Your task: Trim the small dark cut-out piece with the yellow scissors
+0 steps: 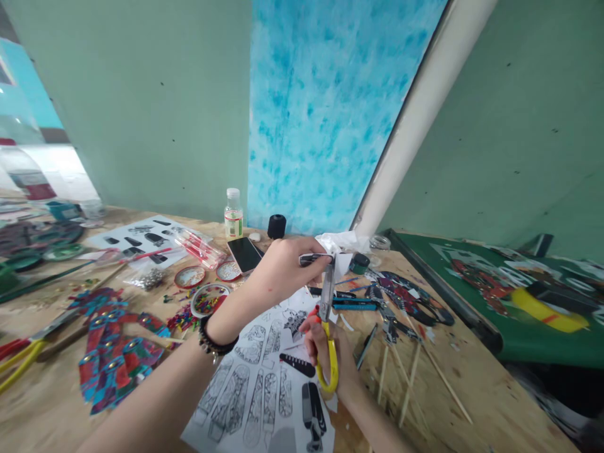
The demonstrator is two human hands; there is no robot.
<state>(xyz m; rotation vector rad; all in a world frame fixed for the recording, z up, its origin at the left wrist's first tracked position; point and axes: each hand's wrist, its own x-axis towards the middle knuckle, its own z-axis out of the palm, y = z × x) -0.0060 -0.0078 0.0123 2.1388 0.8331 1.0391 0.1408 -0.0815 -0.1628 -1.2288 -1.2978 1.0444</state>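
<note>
A: What is in each hand?

B: The right hand (325, 352) grips yellow-handled scissors (327, 327), blades pointing up. The left hand (283, 267) pinches a small dark cutout (314, 258) at the blade tips, held above the table (472, 402).

A: And underneath?

B: A printed sheet (264, 390) of black-and-white figures lies just below both hands. Left of it are coloured painted pieces (113, 358) and a small dish of beads (207, 301). Behind the left hand lie a phone (244, 253) and a small bottle (233, 214). Thin wooden sticks (410, 384) lie to the right.
</note>
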